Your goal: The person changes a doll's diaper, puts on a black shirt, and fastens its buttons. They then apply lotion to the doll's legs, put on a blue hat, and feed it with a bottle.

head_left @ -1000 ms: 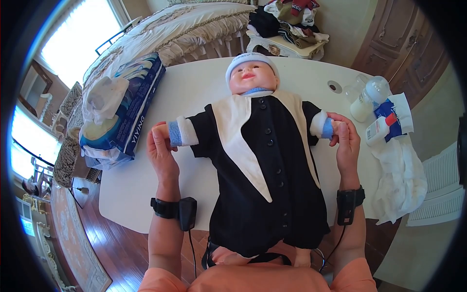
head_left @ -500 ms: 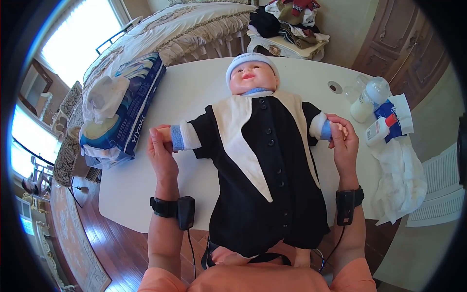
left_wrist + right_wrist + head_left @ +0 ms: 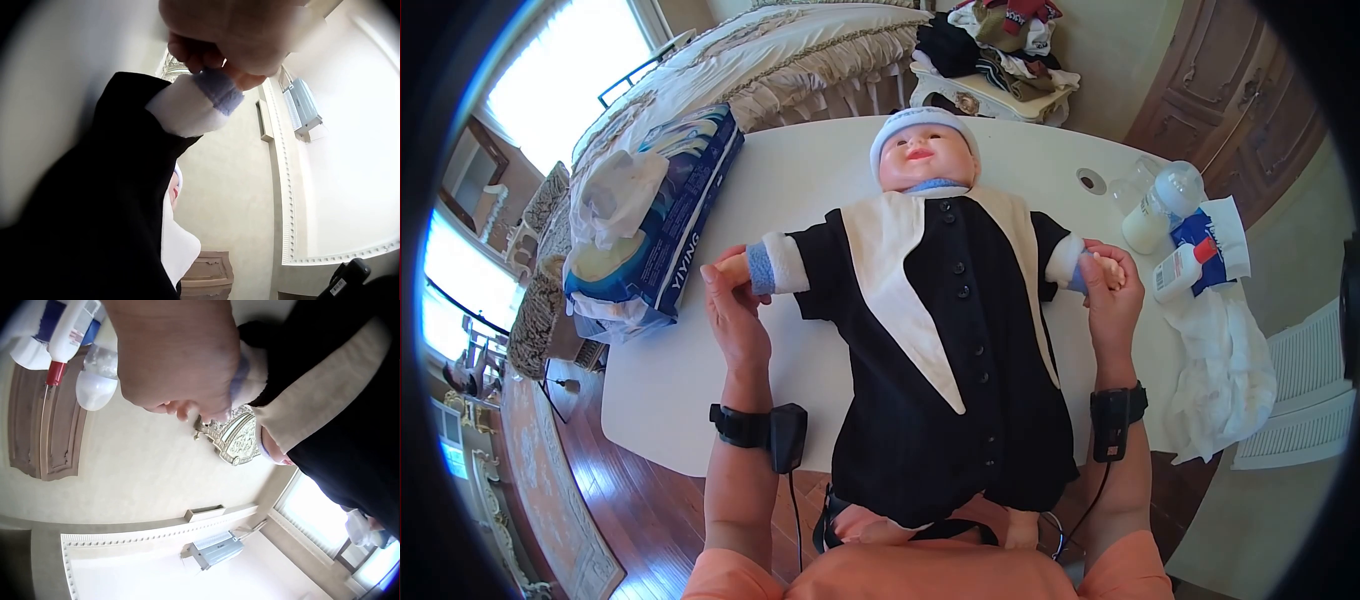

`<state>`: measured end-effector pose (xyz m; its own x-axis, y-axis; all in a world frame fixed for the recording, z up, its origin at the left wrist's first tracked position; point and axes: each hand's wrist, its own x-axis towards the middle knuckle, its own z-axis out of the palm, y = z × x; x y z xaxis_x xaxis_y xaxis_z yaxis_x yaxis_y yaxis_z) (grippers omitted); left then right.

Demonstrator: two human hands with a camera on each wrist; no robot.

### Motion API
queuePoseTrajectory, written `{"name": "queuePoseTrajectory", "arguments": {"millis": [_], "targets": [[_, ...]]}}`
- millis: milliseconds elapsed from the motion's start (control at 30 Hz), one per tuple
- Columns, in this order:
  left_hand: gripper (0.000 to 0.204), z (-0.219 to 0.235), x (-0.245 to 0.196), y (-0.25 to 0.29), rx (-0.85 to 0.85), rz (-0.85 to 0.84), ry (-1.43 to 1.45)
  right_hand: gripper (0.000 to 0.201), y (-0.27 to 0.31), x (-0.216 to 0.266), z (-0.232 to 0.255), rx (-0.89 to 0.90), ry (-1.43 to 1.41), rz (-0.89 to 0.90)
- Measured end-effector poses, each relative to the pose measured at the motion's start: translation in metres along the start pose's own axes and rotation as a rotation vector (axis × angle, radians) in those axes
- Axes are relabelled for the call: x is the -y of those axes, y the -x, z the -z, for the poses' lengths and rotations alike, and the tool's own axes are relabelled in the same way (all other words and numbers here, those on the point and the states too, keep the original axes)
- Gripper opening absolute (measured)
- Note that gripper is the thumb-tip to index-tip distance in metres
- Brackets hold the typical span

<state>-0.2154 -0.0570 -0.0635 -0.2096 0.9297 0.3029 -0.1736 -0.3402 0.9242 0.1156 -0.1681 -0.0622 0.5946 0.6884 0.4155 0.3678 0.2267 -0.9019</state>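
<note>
A doll (image 3: 920,160) in a white cap and a black outfit (image 3: 920,350) with cream lapels lies face up on the white table (image 3: 670,400). My left hand (image 3: 740,315) grips the doll's hand at the left, just beyond its white and blue cuff (image 3: 775,265). On the other side my right hand (image 3: 1113,305) holds the doll's other hand, thumb over it, beside the cuff (image 3: 1065,262). Both doll arms are stretched outward. The left wrist view shows my curled fingers above the blue cuff edge (image 3: 219,90); in the right wrist view my hand (image 3: 178,356) covers most of the doll's hand.
A blue diaper pack (image 3: 685,230) with a crumpled white item on top lies at the left. Toward the right are a baby bottle (image 3: 1145,225), a red-capped bottle (image 3: 1177,272), a blue and white packet (image 3: 1225,240) and white cloth (image 3: 1220,370). Clothes (image 3: 1000,50) are piled behind.
The doll's arm at the left has risen slightly with my left hand, and its cuff has turned a little. The other sleeve and my right hand have shifted slightly right.
</note>
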Motion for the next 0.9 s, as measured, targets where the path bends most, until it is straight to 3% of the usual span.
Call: {"name": "queuePoseTrajectory", "arguments": {"millis": [300, 533, 900], "targets": [[0.034, 0.001, 0.005, -0.001, 0.028, -0.117, -0.130, 0.022, 0.001, 0.000, 0.001, -0.077, 0.020, -0.058], [0.026, 0.006, 0.011, -0.005, -0.014, -0.018, -0.055, 0.023, -0.002, -0.002, 0.000, -0.215, -0.073, -0.043], [0.023, 0.009, 0.014, -0.007, -0.026, 0.045, 0.000, 0.023, -0.005, -0.010, 0.005, -0.218, -0.099, -0.110]]}}
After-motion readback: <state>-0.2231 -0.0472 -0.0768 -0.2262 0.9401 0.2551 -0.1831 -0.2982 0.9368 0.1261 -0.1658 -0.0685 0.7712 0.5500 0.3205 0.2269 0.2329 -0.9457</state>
